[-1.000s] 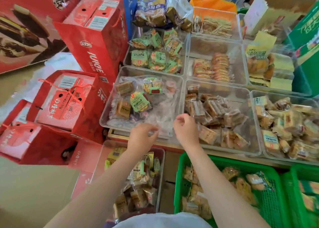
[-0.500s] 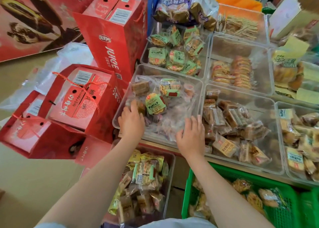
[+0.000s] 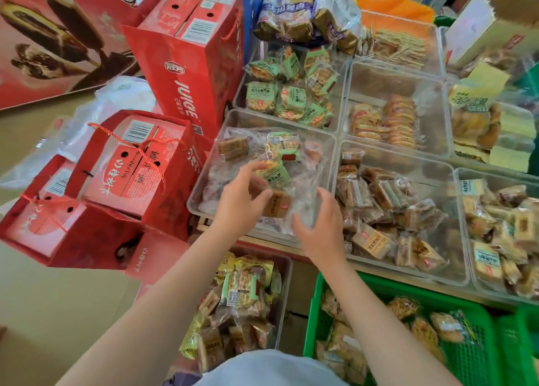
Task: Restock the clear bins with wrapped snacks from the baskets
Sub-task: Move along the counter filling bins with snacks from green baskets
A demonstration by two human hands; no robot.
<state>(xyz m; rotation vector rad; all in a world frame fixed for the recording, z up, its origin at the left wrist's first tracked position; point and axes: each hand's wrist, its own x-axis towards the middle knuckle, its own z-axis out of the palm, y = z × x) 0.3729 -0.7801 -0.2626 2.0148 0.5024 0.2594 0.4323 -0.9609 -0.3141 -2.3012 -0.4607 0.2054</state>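
Your left hand [image 3: 240, 203] hovers over the near part of a clear bin [image 3: 204, 194], fingers curled round a brown wrapped snack [image 3: 277, 203] that it pinches between thumb and fingertips. Just past that hand lies a green-labelled snack [image 3: 274, 175] on crinkled clear plastic. Your right hand [image 3: 320, 228] sits beside the left one at the bin's near rim, fingers relaxed and spread, holding nothing; whether it touches the plastic is unclear. To the right of your right hand a second clear bin [image 3: 455, 269] holds brown wrapped cakes. Below your right forearm stands a green basket [image 3: 495, 339] with wrapped snacks; below your left, a clear tub [image 3: 287, 283] of mixed packets.
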